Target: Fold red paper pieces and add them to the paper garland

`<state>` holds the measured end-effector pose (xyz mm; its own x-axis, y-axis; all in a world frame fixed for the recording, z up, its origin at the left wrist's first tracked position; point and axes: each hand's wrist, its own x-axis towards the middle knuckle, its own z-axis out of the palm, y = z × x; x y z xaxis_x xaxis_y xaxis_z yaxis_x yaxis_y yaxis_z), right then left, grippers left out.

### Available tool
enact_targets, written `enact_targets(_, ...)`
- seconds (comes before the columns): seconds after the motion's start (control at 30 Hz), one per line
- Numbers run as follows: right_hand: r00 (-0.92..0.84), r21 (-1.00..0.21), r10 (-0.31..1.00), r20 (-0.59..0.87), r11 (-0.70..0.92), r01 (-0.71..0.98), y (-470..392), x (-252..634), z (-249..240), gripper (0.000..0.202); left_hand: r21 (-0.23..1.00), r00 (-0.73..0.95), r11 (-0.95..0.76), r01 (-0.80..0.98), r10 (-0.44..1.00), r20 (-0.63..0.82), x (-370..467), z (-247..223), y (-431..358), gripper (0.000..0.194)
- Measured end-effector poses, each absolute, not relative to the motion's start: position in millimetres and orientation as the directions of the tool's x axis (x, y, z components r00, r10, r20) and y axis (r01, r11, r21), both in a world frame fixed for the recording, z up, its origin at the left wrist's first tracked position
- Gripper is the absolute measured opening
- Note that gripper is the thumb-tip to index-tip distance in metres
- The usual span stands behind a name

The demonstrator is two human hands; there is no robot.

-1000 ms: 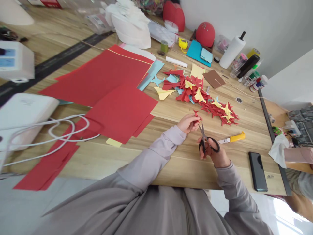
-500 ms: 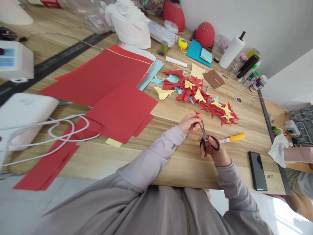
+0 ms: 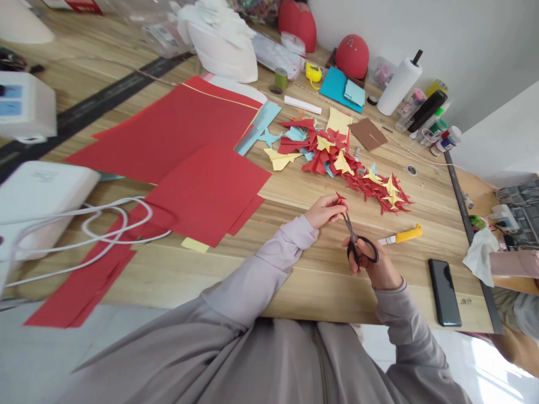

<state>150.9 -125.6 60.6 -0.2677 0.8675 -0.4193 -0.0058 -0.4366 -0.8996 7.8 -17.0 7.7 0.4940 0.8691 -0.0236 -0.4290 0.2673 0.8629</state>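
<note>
Between the fingertips of my left hand [image 3: 323,211] is a small folded red paper piece [image 3: 340,197], its pointed tip sticking up past the fingers. My right hand [image 3: 376,266] has its fingers in the black handles of a pair of scissors [image 3: 352,231]. The scissor blades point up and left, their tips right by the paper at my left fingertips; whether they touch it I cannot tell. Beyond my hands lies a heap of small folded paper planes [image 3: 332,151], mostly red, with some yellow and light blue.
Large red paper sheets [image 3: 210,191] lie to the left, beside a white cable [image 3: 122,205]. A yellow utility knife [image 3: 406,234] rests right of the scissors, and a black phone [image 3: 444,293] near the front edge. Brown paper [image 3: 368,133] and bottles stand or lie farther back. Another person's sleeve [image 3: 511,264] shows at right.
The scissors' handles have come closer together and the blades look more closed. My right hand has shifted slightly right and down; my left hand keeps the red paper in nearly the same spot.
</note>
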Motion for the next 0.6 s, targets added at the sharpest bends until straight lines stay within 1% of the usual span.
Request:
enact_targets(0.4,-0.244,-0.913,0.884,-0.399,-0.408,0.016,-126.9,151.0,66.6,0.038,0.882,0.500,0.249,-0.399,0.866,-0.018,6.1,8.5,-17.7,0.014)
enact_targets(0.6,-0.234,-0.912,0.886,-0.401,-0.410,0.010,-127.1,152.0,66.3,0.035,0.887,0.496,0.231,-0.400,0.868,-0.002,5.9,8.8,-18.1,0.009)
